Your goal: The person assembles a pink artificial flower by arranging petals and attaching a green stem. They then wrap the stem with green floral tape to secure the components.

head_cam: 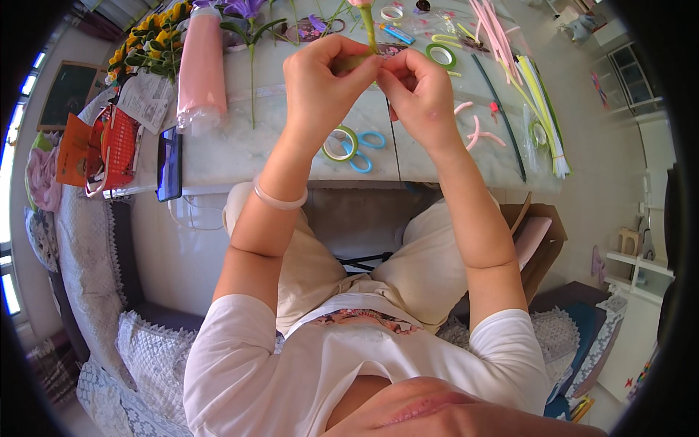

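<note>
My left hand (327, 82) and my right hand (423, 101) meet over the table, fingertips pinched together at the lower part of a green flower stem (369, 30). At its top a pale pink flower head (360, 3) is cut off by the picture's edge. Some olive-green material, perhaps floral tape, shows inside my left fingers; its exact form is partly hidden. Below the hands lie a roll of green floral tape (354, 143) and light-blue-handled scissors (372, 140), the roll overlapping the scissors. Another green tape roll (427, 54) lies beyond my right hand.
A pink wrapped roll (201, 71), a purple flower (246, 8) and a phone (170, 164) are at left, near a red basket (117, 147). Pink pipe cleaners (491, 33), a dark green stick (499, 109) and yellow-green strips (540, 109) lie at right on the marbled table (235, 158).
</note>
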Tool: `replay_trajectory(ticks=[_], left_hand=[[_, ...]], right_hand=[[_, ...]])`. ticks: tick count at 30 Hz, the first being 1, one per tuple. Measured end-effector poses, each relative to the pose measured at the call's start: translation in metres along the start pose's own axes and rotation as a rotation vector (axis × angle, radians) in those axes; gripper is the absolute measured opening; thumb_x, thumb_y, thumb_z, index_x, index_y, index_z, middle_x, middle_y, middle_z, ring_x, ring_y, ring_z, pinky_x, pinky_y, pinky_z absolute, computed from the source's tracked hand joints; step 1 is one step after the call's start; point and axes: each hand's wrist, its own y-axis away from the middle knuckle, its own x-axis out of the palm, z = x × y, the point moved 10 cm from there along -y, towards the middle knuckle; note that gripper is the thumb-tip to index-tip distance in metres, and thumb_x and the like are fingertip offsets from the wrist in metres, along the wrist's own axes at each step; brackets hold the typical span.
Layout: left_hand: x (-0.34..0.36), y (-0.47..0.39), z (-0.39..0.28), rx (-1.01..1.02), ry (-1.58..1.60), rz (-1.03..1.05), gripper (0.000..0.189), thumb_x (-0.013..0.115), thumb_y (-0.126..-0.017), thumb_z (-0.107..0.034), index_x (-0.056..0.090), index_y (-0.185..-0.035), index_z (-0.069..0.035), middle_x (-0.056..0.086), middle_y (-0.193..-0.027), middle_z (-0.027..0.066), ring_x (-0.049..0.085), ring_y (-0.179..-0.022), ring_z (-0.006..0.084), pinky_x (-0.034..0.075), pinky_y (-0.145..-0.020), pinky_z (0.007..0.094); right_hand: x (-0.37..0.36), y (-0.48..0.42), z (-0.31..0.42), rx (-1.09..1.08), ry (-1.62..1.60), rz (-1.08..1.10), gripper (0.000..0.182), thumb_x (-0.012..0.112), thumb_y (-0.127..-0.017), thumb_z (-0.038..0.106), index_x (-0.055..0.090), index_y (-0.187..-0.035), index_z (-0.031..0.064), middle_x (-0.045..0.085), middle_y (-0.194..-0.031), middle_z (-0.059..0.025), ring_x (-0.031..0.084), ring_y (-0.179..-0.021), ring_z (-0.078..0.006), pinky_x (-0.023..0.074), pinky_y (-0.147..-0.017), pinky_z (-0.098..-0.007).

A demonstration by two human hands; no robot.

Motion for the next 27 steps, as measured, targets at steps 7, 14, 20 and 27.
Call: replay_trajectory(ticks=[7,14,20,27], left_hand=[[0.003,0.000,0.008,-0.048,0.112,-0.018,0.012,0.070,-0.075,-0.004,0.063,-0.080,0.005,0.063,-0.068,0.0026,0.054,-0.061,0.0038,0.041,-0.051,0.0163],[0.005,0.000,0.016,-0.237,0.445,0.060,0.012,0.068,-0.079,-0.009,0.064,-0.082,0.002,0.058,-0.066,-0.0007,0.041,-0.054,0.0022,0.029,-0.048,0.0163],[-0.003,-0.005,0.006,-0.124,0.245,0.060,0.010,0.069,-0.078,-0.006,0.065,-0.081,0.002,0.061,-0.069,0.0004,0.047,-0.057,0.0015,0.032,-0.049,0.0152],[-0.007,-0.005,0.004,-0.026,0.143,0.006,0.011,0.072,-0.073,-0.006,0.066,-0.077,0.002,0.064,-0.063,0.0044,0.056,-0.057,0.0040,0.040,-0.048,0.0172]], right_hand=[[0.004,0.003,0.003,0.015,-0.005,-0.012,0.012,0.064,-0.079,0.008,0.057,-0.076,-0.0011,0.061,-0.063,-0.0057,0.055,-0.054,-0.0092,0.0416,-0.047,-0.0237],[0.030,0.006,-0.006,0.162,-0.324,0.281,0.011,0.061,-0.084,0.010,0.058,-0.084,-0.0002,0.056,-0.070,-0.0021,0.047,-0.053,-0.0063,0.0399,-0.044,-0.0214],[0.018,0.005,-0.008,0.166,-0.413,0.202,0.010,0.062,-0.082,0.007,0.059,-0.084,-0.0021,0.055,-0.067,-0.0030,0.049,-0.051,-0.0068,0.0421,-0.042,-0.0222],[0.014,0.002,-0.013,0.156,-0.355,0.154,0.012,0.063,-0.081,0.008,0.057,-0.081,-0.0019,0.055,-0.067,-0.0031,0.051,-0.045,-0.0085,0.0407,-0.039,-0.0216]])
